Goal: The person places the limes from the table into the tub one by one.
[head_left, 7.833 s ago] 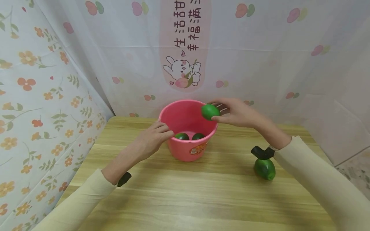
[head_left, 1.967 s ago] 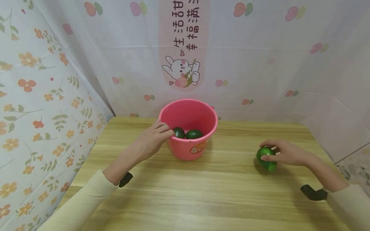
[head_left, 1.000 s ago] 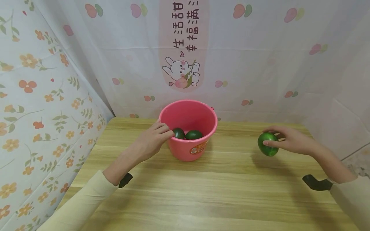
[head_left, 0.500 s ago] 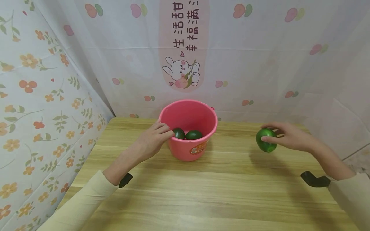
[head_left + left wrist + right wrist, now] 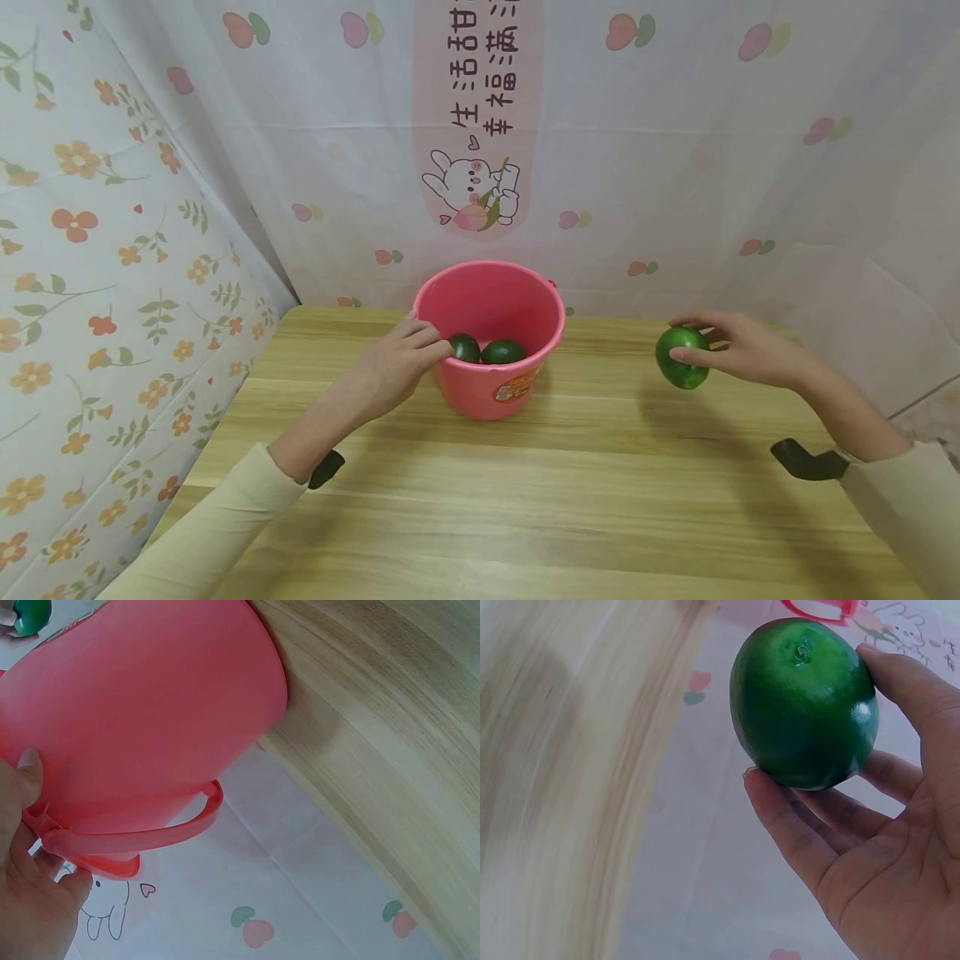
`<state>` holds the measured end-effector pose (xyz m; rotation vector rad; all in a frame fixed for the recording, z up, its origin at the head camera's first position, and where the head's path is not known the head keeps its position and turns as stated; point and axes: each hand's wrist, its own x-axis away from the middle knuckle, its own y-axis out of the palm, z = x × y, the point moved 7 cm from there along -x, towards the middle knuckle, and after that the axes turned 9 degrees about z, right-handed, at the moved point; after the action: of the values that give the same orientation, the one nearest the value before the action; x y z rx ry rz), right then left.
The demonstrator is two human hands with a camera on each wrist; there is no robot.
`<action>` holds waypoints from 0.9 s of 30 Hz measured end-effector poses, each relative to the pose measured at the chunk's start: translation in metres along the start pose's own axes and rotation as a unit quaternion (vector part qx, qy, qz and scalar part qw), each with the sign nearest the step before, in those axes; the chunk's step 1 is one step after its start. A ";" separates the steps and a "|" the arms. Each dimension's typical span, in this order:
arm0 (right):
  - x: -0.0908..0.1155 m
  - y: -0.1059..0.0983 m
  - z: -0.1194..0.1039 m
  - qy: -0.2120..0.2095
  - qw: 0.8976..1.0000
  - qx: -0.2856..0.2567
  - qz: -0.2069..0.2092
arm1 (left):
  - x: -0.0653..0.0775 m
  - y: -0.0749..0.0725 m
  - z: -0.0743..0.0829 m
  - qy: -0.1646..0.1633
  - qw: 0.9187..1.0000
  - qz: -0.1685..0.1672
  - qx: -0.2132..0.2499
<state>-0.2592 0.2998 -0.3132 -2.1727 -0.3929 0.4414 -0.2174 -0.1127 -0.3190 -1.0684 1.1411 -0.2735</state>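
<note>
My right hand (image 5: 750, 350) holds a glossy green oval fruit (image 5: 682, 357) above the right side of the table. In the right wrist view, thumb and fingertips grip the fruit (image 5: 804, 705), its stem end showing. A pink bucket (image 5: 480, 392) stands upright near the middle back of the table. My left hand (image 5: 393, 362) grips the bucket's left rim. The left wrist view shows the hand (image 5: 37, 877) at the rim beside the pink handle (image 5: 150, 838). Two dark green fruits, a left one (image 5: 467, 347) and a right one (image 5: 504, 352), lie inside; the near wall hides part of the bottom.
The wooden table (image 5: 480, 508) carries the bucket. A white printed curtain (image 5: 322, 167) hangs close behind the bucket, and a flowered cloth (image 5: 112, 333) lines the left side. A black wrist mount (image 5: 808, 460) sticks out under the right wrist.
My right hand, earlier at the bucket with another green fruit, has picked up the one from the table's right, raised it and moved it slightly left. My left hand stays on the rim.
</note>
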 end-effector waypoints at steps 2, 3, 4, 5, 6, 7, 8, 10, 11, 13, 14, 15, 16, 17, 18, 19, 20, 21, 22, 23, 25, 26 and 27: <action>-0.001 0.000 -0.001 0.002 1.000 -0.002 0.000 | 0.000 0.001 0.000 -0.003 1.000 -0.004 0.000; -0.002 0.000 -0.001 0.002 1.000 -0.002 0.001 | 0.000 0.001 0.000 -0.004 1.000 -0.006 0.000; -0.002 0.000 -0.001 0.004 1.000 -0.002 0.001 | 0.000 0.001 0.000 -0.005 1.000 -0.007 -0.001; -0.003 0.000 -0.002 0.005 1.000 -0.003 0.001 | 0.000 0.001 0.000 -0.006 1.000 -0.008 0.000; -0.003 0.000 -0.002 0.006 1.000 -0.004 0.002 | 0.000 0.001 0.000 -0.005 1.000 -0.008 0.001; -0.004 0.000 -0.003 0.005 1.000 -0.004 0.003 | 0.000 0.001 0.000 -0.004 1.000 -0.005 0.001; -0.006 0.000 -0.004 0.004 1.000 -0.004 0.004 | 0.000 0.001 0.000 -0.003 1.000 -0.004 0.002; -0.008 0.000 -0.006 0.002 1.000 -0.002 0.007 | 0.000 0.001 0.000 -0.001 1.000 -0.001 0.003; -0.009 0.000 -0.007 0.000 1.000 -0.001 0.010 | 0.000 0.000 0.000 -0.001 1.000 0.001 0.004; -0.011 0.000 -0.009 -0.003 1.000 0.001 0.013 | 0.000 0.000 0.000 0.000 1.000 0.001 0.004; -0.012 0.000 -0.010 -0.004 1.000 0.001 0.014 | 0.000 0.000 0.000 -0.001 1.000 -0.001 0.004; -0.013 0.001 -0.011 -0.005 1.000 0.000 0.014 | 0.000 -0.001 0.000 -0.003 1.000 -0.002 0.004; -0.014 0.001 -0.012 -0.006 1.000 0.001 0.015 | 0.000 -0.001 0.000 -0.004 1.000 -0.003 0.005; -0.014 0.001 -0.013 -0.007 1.000 0.001 0.015 | 0.000 -0.001 0.000 -0.006 1.000 -0.004 0.005; -0.015 0.001 -0.014 -0.006 1.000 0.001 0.015 | 0.000 -0.001 0.000 -0.008 1.000 -0.005 0.005; -0.015 0.002 -0.015 -0.007 1.000 0.001 0.016 | 0.000 -0.001 0.000 -0.010 1.000 -0.006 0.005; -0.016 0.002 -0.015 -0.008 1.000 0.002 0.016 | 0.000 0.000 0.000 -0.012 1.000 -0.007 0.005; -0.016 0.002 -0.016 -0.009 1.000 0.001 0.016 | 0.000 0.000 0.000 -0.012 1.000 -0.007 0.005; -0.017 0.002 -0.017 -0.009 1.000 0.002 0.018 | 0.000 0.000 0.000 -0.012 1.000 -0.007 0.006; -0.018 0.002 -0.017 -0.010 1.000 0.003 0.018 | 0.000 0.000 0.000 -0.013 1.000 -0.007 0.006; -0.019 0.002 -0.018 -0.011 1.000 0.004 0.020 | 0.000 0.000 -0.001 -0.013 1.000 -0.007 0.006; -0.020 0.002 -0.018 -0.011 1.000 0.005 0.022 | 0.000 0.000 -0.001 -0.012 1.000 -0.007 0.006; -0.021 0.002 -0.018 -0.013 1.000 0.005 0.023 | 0.000 0.000 -0.001 -0.012 1.000 -0.007 0.006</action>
<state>-0.2691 0.2772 -0.3010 -2.1720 -0.3544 0.4957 -0.2179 -0.1131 -0.3190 -1.0673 1.1101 -0.2774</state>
